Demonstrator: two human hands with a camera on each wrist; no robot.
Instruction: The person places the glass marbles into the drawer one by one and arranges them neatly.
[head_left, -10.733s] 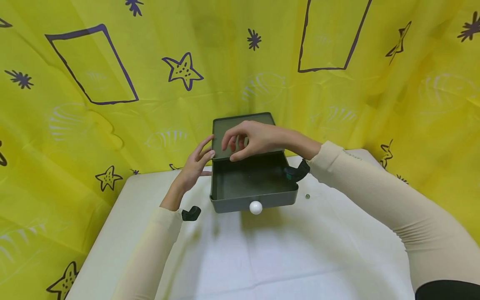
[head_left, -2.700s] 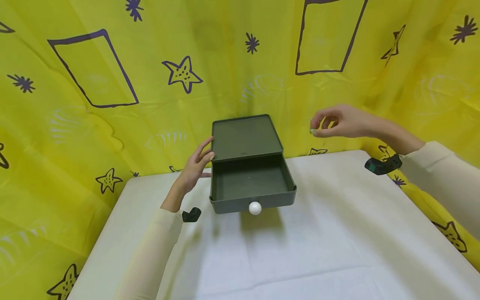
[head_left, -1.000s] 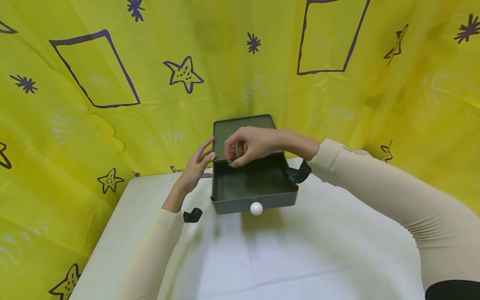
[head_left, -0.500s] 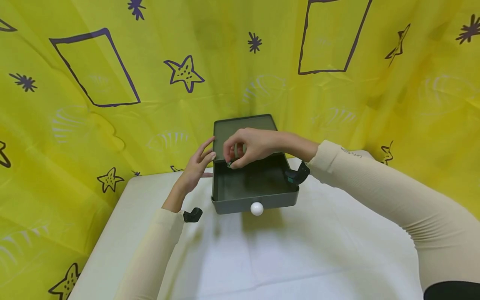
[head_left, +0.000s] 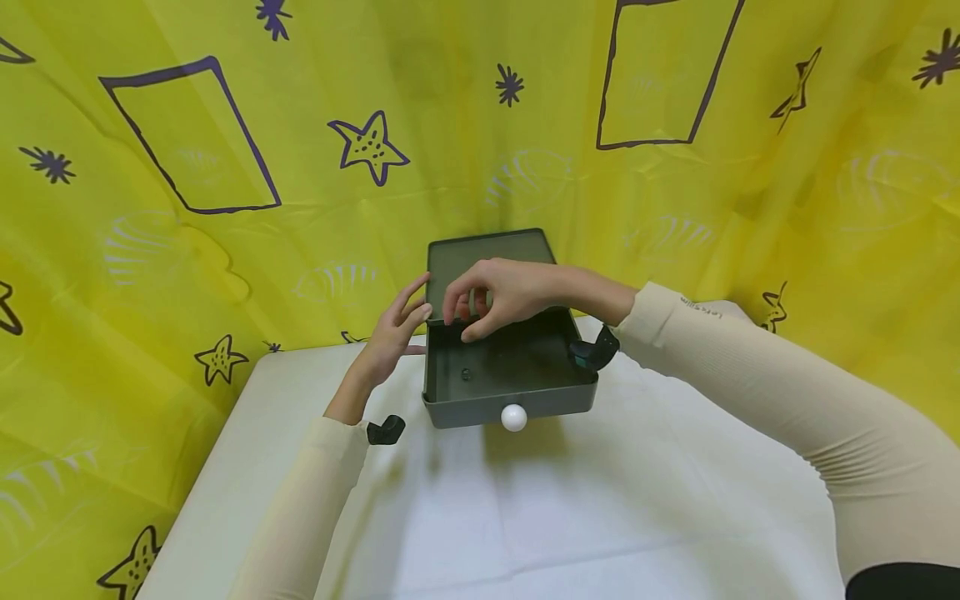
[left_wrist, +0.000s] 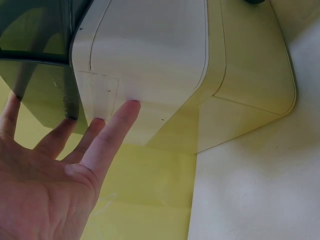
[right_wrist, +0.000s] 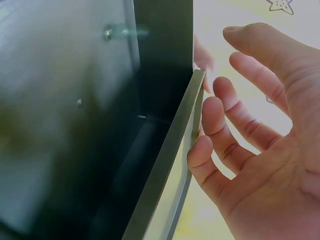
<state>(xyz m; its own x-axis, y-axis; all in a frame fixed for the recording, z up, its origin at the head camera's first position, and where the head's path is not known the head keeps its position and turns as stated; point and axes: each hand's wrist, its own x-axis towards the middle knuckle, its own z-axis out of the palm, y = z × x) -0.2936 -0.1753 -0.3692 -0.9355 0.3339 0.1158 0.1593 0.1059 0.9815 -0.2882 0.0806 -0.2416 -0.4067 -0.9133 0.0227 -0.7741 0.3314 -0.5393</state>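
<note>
A dark grey-green drawer (head_left: 510,400) with a round white knob (head_left: 513,417) is pulled out from a small drawer unit (head_left: 442,254). Inside it, towards the front left, is a small greenish glass marble (head_left: 466,375); it looks streaked in the right wrist view, near the wall (right_wrist: 165,40). Above the drawer hovers my right hand (head_left: 506,292), thumb and fingers apart and loosely bent, holding nothing. My left hand (head_left: 386,337) touches the unit's left side; in the left wrist view its fingertips (left_wrist: 132,106) rest on the pale casing (left_wrist: 150,55).
A white-covered table (head_left: 585,500) carries the unit. Right behind stands a yellow curtain (head_left: 450,92) printed with starfish and shells. A dark camera mount (head_left: 595,348) on my right wrist overlaps the drawer's right edge.
Earlier my right hand fetched the marble from the right side and pinched it above the drawer. Its fingers have now parted, and the marble is down in the drawer. My left hand stays put.
</note>
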